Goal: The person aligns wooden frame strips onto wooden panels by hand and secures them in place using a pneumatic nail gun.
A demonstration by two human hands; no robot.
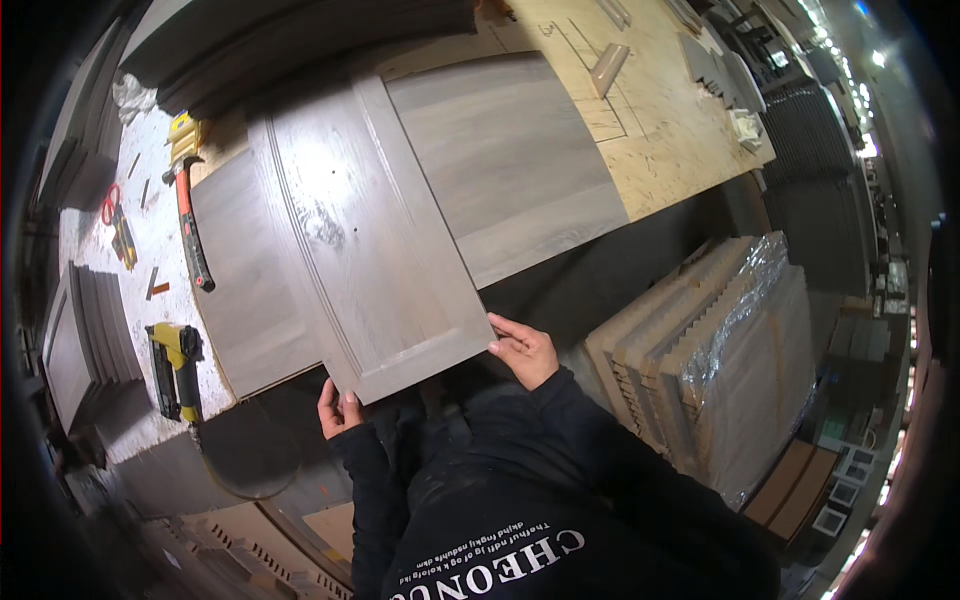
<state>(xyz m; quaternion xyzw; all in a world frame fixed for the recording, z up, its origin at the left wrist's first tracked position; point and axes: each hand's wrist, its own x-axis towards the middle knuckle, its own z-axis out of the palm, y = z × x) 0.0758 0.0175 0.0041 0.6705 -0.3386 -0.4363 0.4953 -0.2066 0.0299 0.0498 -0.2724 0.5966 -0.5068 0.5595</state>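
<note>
A grey wood-grain cabinet door (375, 250) with a raised border lies across a flat grey panel (505, 150) on the workbench, its near end jutting past the bench edge. At its near left corner, my left hand (340, 408) grips the edge, thumb up on the side. My right hand (524, 350) pinches the near right corner between thumb and fingers. Left of the panel lie a hammer (190, 225) with an orange and black handle and, nearer me, a yellow and black nail gun (176, 372).
Stacked grey panels (300, 45) stand at the bench's far side, with more door parts (95, 340) at the left. Red-handled scissors (112, 205) lie on the white surface. Plastic-wrapped boards (720, 360) stand on the floor to my right. A hose runs below the nail gun.
</note>
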